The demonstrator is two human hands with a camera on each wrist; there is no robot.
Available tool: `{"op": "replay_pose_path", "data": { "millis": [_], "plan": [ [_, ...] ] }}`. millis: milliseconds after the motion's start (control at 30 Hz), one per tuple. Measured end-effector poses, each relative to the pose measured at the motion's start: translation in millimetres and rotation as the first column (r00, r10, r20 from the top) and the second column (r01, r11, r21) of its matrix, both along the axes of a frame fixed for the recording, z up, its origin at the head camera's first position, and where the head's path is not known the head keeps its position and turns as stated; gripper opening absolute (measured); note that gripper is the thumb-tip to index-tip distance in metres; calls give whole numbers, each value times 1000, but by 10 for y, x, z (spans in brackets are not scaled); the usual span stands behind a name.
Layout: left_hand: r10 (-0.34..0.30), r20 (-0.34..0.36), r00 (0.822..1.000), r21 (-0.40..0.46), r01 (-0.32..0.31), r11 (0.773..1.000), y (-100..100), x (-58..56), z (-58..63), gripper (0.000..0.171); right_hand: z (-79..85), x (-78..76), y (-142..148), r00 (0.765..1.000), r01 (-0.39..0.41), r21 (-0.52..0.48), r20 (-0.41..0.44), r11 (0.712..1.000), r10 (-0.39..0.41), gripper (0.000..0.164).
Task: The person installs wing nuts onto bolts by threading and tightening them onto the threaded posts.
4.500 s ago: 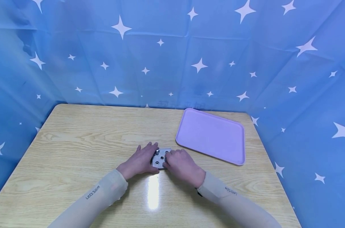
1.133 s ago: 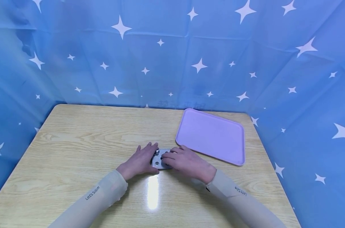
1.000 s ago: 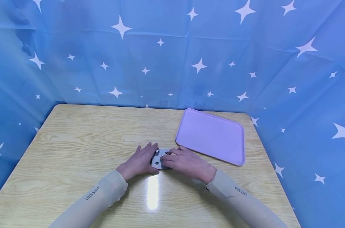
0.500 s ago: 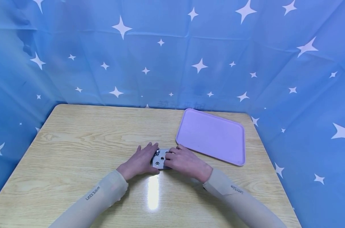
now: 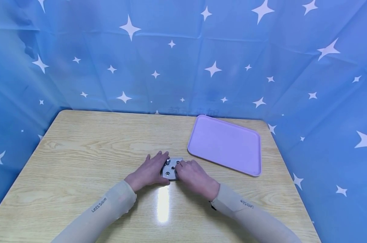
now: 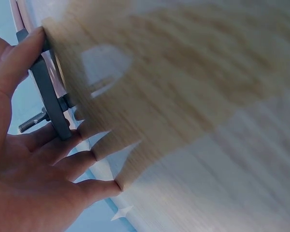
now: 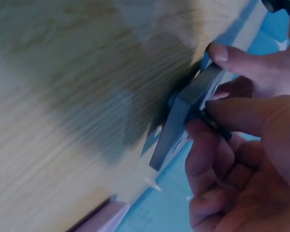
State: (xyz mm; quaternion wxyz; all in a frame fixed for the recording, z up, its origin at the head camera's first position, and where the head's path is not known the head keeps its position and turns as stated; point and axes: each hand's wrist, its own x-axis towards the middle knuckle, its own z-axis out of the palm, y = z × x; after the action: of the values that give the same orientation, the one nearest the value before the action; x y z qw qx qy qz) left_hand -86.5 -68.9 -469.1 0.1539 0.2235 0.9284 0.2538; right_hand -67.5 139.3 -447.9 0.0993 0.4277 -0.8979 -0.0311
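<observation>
A small grey metal plate (image 5: 173,164) with several round holes lies on the table in the head view. My left hand (image 5: 149,171) grips it from the left, thumb along the near edge and fingers at the far edge. A threaded bolt (image 6: 34,121) sticks out of the plate close to those fingers in the left wrist view. On the plate's right side my right hand (image 5: 196,178), fingers curled, pinches a short dark bolt-like piece (image 7: 216,124) between thumb and forefinger. The piece stands against the plate's face; its lower end is hidden.
A purple tray (image 5: 226,145) lies at the right back of the wooden table (image 5: 95,145), just behind the right hand. Blue cloth (image 5: 171,81) with white stars hangs behind and along the sides.
My right hand has turned and its fingers have drawn back from stretched over the plate to curled at its right side, uncovering more holes. The left hand and the plate stay put.
</observation>
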Motion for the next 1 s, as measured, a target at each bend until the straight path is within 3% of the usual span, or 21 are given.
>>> {"op": "replay_pose_path", "data": {
  "millis": [167,267,367,500,567,767,1000],
  "plan": [
    [-3,-2,1000,2,3,1000,0,2,1,104,10,24,-7,994,72,-30,79,997,-70,16],
    [-6,-6,1000,8,6,1000,-4,3,6,104,44,-3,49,985,90,-20,151,996,-86,32],
    [-8,-3,1000,13,9,1000,-11,1,13,103,103,-61,155,986,1,-9,166,1000,1,46],
    [-5,2,1000,13,5,1000,-14,-4,14,102,151,-136,274,977,-202,35,76,979,199,39],
    [-3,4,1000,13,3,1000,-11,-6,12,101,151,-153,300,967,-253,68,34,965,252,36],
    [1,11,1000,7,-1,1000,3,-9,17,101,152,-164,302,959,-281,144,9,949,283,32],
    [4,21,1000,13,-4,1000,7,-1,27,103,121,-167,273,960,-275,137,-4,951,279,21]
  ]
}}
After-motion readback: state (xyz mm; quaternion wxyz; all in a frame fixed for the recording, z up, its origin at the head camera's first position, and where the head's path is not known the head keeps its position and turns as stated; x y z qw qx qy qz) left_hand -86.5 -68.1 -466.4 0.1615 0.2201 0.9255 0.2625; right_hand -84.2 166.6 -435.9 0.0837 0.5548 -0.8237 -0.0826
